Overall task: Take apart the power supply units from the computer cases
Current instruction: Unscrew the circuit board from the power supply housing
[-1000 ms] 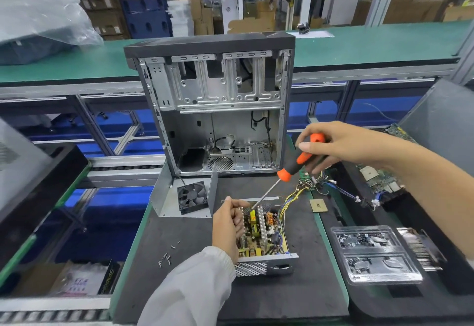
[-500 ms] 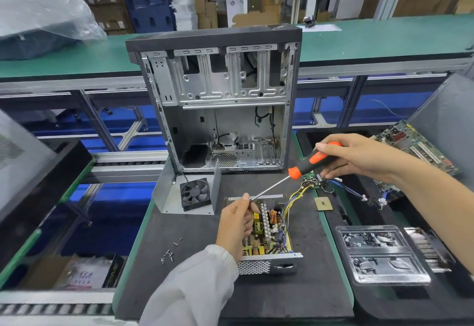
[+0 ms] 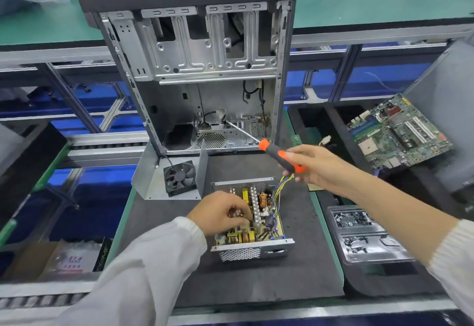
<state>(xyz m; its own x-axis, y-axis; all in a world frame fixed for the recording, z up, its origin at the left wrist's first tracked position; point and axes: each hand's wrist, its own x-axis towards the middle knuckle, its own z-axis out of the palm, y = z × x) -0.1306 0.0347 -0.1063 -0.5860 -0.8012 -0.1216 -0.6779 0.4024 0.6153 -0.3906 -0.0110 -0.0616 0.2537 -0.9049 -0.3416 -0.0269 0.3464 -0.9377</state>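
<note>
An opened power supply unit lies on the dark mat, its circuit board bare and its perforated metal wall toward me. My left hand rests on the board's left side with fingers curled down among the parts; whether it pinches anything I cannot tell. My right hand grips an orange-and-black screwdriver above the unit's right rear corner, the shaft pointing up-left toward the empty computer case standing upright behind. Yellow and blue wires leave the unit's rear right.
The unit's removed metal cover with a black fan lies left of it. A clear tray of screws sits at right, a motherboard beyond it. A cardboard box stands lower left. Green conveyor benches run behind.
My right hand lifted the screwdriver off the board and swung its tip up toward the case. My left hand moved from the unit's rear left corner onto the board. The camera moved closer.
</note>
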